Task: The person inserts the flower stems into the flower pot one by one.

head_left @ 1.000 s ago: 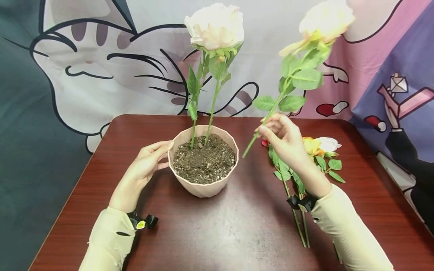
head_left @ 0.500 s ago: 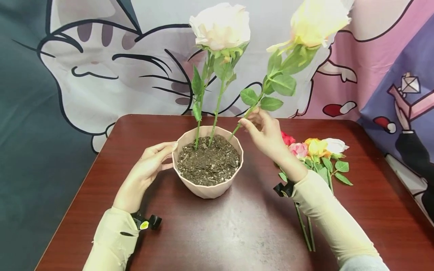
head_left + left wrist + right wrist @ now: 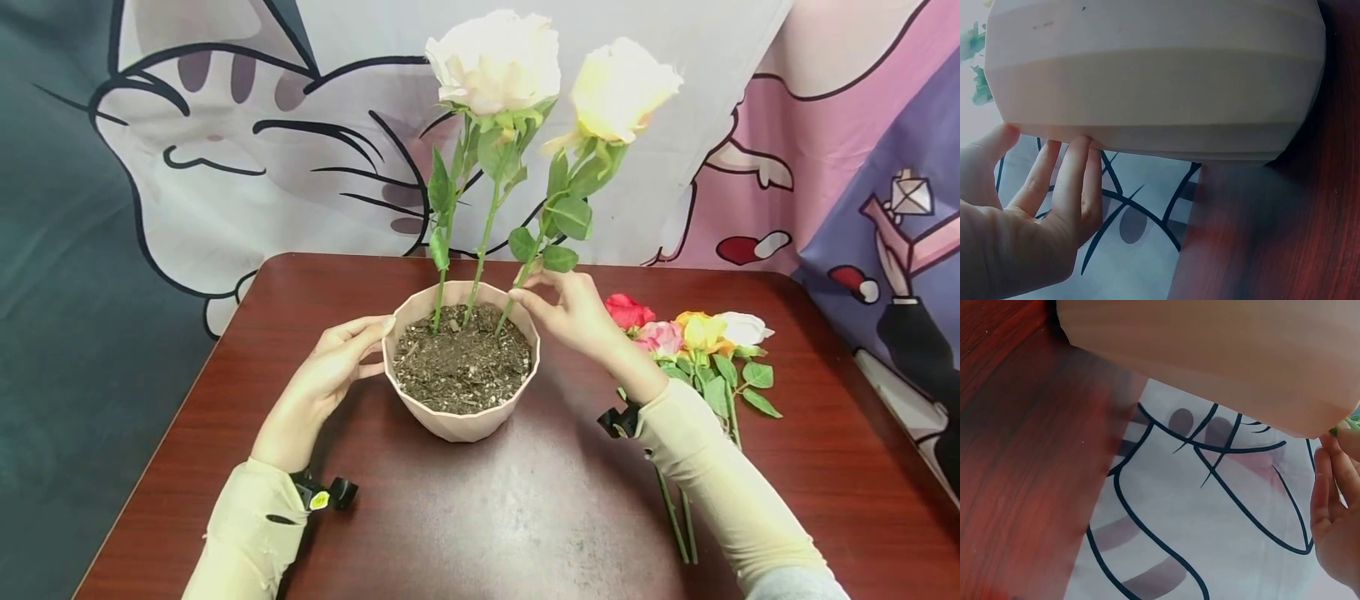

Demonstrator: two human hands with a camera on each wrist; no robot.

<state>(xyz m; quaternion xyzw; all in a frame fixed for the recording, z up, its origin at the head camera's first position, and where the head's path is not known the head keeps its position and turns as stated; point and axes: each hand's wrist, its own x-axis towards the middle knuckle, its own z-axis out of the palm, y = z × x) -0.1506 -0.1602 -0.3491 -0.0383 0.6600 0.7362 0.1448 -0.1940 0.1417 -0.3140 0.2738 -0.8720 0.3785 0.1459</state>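
A faceted pale pink flowerpot full of dark soil stands on the table, with white roses upright in it. My left hand rests at the pot's left side, thumb at the rim; in the left wrist view its rather straight fingers touch the outer wall. Between thumb and fingers my right hand pinches the stem of a pale yellow rose at the right rim. This stem leans right, its lower end at the soil; whether it is sunk in cannot be told.
Right of the pot, loose roses lie on the table: a red rose, a pink rose, a yellow-orange rose and a white rose. The right forearm partly covers their stems. A cartoon-printed cloth hangs behind the table.
My right hand has carried the pale yellow rose left and down, from beside the pot to inside its rim. The left hand has stayed at the pot.
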